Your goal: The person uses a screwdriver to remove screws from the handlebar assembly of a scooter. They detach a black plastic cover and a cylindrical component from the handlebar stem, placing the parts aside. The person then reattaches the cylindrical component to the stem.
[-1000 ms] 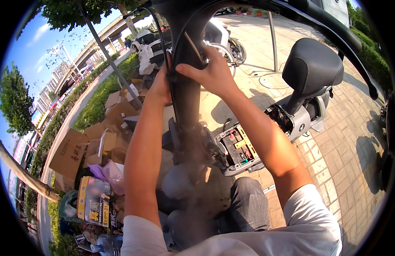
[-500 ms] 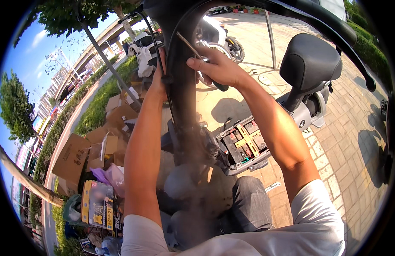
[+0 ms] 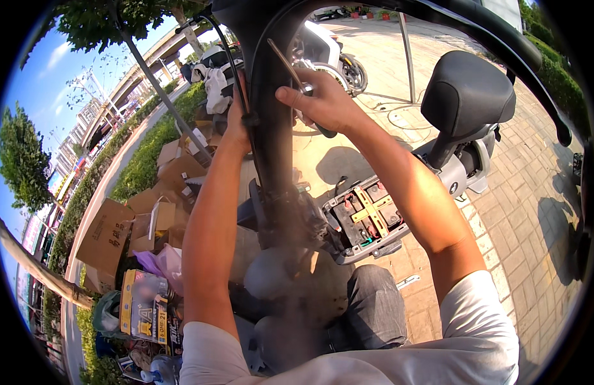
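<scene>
A tall black scooter column (image 3: 278, 147) rises in the middle, with a black cable (image 3: 247, 112) along its left. My left hand (image 3: 238, 122) is against the column's left side behind that cable; its fingers are mostly hidden. My right hand (image 3: 319, 102), at the column's right, is closed on a metal-shafted tool (image 3: 286, 64) that points up and left across the column, with a dark end below my fingers. An open battery compartment (image 3: 367, 215), with dark batteries and a yellow bracket, lies below my right forearm.
Cardboard boxes (image 3: 104, 237), bags and other clutter are piled at left. A black scooter seat (image 3: 467, 90) stands at right; a curved black bar (image 3: 496, 32) arches above it. A white scooter (image 3: 316, 45) and metal post (image 3: 406, 58) stand behind, on paving. A grey pole (image 3: 162, 83) leans at left.
Over the last second, my right hand and the tool moved right along the column, showing more of the tool's dark lower end. My right forearm shifted right; my left hand barely moved.
</scene>
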Action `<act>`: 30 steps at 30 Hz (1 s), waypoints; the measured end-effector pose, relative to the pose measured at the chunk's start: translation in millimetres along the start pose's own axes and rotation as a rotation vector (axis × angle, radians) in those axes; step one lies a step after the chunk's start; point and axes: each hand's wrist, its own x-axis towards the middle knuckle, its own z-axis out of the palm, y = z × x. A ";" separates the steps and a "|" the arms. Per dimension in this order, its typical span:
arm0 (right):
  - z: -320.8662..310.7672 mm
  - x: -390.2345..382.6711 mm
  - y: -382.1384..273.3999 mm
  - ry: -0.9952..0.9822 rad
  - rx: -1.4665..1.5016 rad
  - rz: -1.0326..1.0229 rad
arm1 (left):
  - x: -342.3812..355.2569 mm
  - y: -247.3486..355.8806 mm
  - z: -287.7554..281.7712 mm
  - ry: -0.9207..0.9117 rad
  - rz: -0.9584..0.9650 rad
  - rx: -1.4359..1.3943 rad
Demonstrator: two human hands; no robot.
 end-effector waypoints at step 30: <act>75.8 -41.6 55.2 0.334 -0.359 -0.041 | -26.5 -67.6 -39.1 0.106 -0.053 0.008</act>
